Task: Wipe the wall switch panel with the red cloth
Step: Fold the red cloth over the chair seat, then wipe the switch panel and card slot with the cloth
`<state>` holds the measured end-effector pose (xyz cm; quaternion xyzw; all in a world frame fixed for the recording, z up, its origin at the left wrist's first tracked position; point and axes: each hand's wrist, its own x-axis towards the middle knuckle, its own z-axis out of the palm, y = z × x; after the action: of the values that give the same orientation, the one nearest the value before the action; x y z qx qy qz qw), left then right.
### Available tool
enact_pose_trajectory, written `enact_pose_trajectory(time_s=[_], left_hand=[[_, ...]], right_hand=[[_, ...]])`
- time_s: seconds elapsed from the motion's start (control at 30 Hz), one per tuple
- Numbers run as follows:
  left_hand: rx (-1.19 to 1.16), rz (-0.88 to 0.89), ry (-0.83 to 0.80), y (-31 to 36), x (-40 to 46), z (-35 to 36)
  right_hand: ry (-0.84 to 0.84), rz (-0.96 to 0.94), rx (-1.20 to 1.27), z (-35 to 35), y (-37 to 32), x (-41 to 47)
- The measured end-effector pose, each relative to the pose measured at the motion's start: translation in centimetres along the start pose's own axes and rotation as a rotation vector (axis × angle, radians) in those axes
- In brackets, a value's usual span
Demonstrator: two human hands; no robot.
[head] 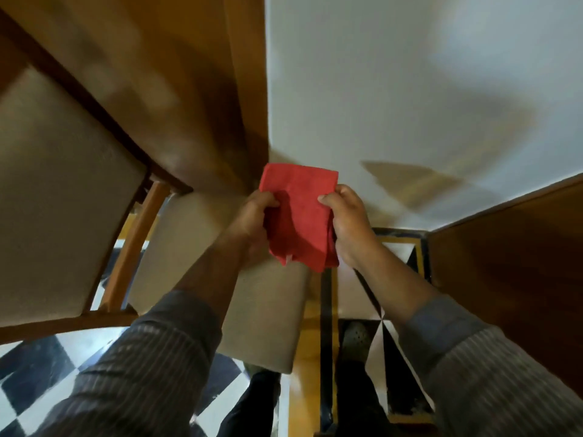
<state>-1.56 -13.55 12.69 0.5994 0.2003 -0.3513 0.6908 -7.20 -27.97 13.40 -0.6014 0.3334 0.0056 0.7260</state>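
A folded red cloth hangs in front of me, held by both hands. My left hand grips its left edge with the thumb on the front. My right hand pinches its right edge. The cloth is upright, in front of the corner where a wooden door frame meets the white wall. No switch panel is visible in this view.
A wooden chair with beige cushions stands close on the left, its seat below my hands. A brown wooden panel juts out at right. The floor is checkered black and white with yellow bands.
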Motion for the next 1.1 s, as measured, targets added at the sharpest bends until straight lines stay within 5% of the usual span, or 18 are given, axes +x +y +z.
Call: enact_pose_trajectory(time_s=[0.3,0.5,0.8,1.1], left_hand=[[-0.052,0.339,-0.189,8.7,-7.9,14.6],[0.076,0.587,-0.262,14.8,-11.6,23.5],[0.219,0.972,-0.114,23.2,-17.8,35.1],[0.536,1.312,0.046,26.4,-19.2,40.3]], right_hand=[[-0.011,-0.254,0.166,-11.4,-14.5,-4.3],[0.071,-0.556,0.018,-18.8,-24.7,-5.3],[0.348,-1.026,-0.103,-25.4,-37.4,-7.1],[0.775,-1.503,-0.619,-28.1,-41.6,-6.0]])
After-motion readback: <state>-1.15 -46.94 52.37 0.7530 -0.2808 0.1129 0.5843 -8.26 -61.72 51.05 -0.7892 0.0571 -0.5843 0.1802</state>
